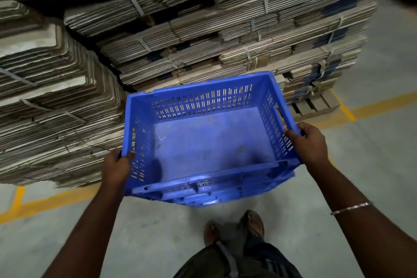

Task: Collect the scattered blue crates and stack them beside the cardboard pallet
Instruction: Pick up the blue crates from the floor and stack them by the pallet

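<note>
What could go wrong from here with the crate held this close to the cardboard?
1. The blue crate is gripped by the left hand and right hand at its side rims only; a slip at either side could drop it near the feet.
2. Its far edge sits close to the leaning cardboard stacks; a nudge might catch or shift the bundles.
3. Another crate seems to lie just beneath; misaligned lowering could leave the stack crooked.

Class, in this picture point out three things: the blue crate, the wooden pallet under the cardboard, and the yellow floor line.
Blue crate (214, 142): head view, on its inside floor.
Wooden pallet (316, 106): head view, on its exposed corner slats.
Yellow floor line (383, 102): head view, on the stripe right of the pallet.
</note>
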The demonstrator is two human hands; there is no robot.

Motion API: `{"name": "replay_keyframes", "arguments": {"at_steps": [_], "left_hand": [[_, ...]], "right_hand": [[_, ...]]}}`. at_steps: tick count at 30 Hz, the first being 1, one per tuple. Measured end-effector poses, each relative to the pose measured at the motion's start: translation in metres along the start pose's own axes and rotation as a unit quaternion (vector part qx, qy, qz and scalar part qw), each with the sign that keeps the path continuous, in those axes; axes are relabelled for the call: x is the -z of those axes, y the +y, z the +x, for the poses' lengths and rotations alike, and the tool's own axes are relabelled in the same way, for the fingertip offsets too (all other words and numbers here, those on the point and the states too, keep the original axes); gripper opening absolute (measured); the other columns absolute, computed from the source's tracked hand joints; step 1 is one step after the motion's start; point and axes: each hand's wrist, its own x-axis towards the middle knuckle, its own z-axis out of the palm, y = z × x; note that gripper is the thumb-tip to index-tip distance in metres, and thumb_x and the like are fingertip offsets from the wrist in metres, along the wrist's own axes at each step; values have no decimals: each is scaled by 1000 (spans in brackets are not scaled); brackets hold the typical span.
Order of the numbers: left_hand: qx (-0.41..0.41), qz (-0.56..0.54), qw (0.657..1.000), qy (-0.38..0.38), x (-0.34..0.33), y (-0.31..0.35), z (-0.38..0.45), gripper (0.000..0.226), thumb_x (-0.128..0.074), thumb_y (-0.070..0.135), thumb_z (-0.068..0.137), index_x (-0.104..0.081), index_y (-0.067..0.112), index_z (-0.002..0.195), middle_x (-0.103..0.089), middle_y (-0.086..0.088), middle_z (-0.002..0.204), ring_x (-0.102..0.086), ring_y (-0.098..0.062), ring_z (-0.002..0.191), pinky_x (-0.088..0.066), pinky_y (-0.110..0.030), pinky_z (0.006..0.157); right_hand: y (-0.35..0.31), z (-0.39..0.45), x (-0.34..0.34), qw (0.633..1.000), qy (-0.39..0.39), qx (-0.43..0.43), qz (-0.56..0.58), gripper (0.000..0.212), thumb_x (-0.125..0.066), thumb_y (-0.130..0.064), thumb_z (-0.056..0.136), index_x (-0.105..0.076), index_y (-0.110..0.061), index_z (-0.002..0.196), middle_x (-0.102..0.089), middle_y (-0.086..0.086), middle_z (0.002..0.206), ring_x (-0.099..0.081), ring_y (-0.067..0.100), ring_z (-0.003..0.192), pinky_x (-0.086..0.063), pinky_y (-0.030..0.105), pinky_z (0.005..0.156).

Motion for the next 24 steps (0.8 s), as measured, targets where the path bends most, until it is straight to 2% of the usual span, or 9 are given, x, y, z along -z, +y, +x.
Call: {"name": "replay_keyframes", "arguments": {"at_steps": [8,13,15,17,21,24], "left_hand": [[-26,43,999,1,-2,16,10,18,-66,28,87,-70,19,103,-74,-10,91,-71,-33,83,-58,-53,83],[-21,23,999,6,-6,11,9,23,-68,32,84,-71,18,102,-73,-10,87,-69,-32,79,-57,-50,79],[-16,-3,1000,2,-10,8,0,13,-67,24,86,-70,16,96,-70,-11,85,-66,-29,78,-52,-45,76],[-15,-21,1000,-3,-14,4,-6,3,-66,18,90,-68,17,93,-69,-12,87,-64,-27,78,-53,-45,76],[-23,-37,999,-16,-18,-1,-5,6,-65,19,92,-68,22,87,-70,-10,87,-64,-26,77,-54,-47,79],[-29,-45,998,-40,-22,0,-8,7,-63,15,95,-69,19,96,-69,-8,87,-62,-24,75,-51,-40,73]], "right_hand": [[21,-19,-13,999,-1,4,33,31,-57,-49,86,-59,-19,86,-64,3,74,-62,23,70,-53,47,64],[19,-9,-9,1000,9,10,13,27,-59,-48,84,-61,-21,84,-65,1,73,-63,21,69,-53,43,65],[17,0,-5,1000,16,1,4,27,-62,-48,83,-61,-20,82,-66,1,72,-63,23,68,-53,43,65],[17,5,-1,1000,18,-7,3,28,-63,-47,82,-61,-20,79,-66,1,71,-63,25,67,-51,43,64],[17,4,2,999,25,-14,18,30,-66,-44,82,-58,-16,75,-65,5,70,-63,26,67,-51,45,63],[25,-1,6,999,30,-31,29,34,-65,-48,81,-56,-15,75,-65,6,71,-63,29,68,-52,48,65]]}}
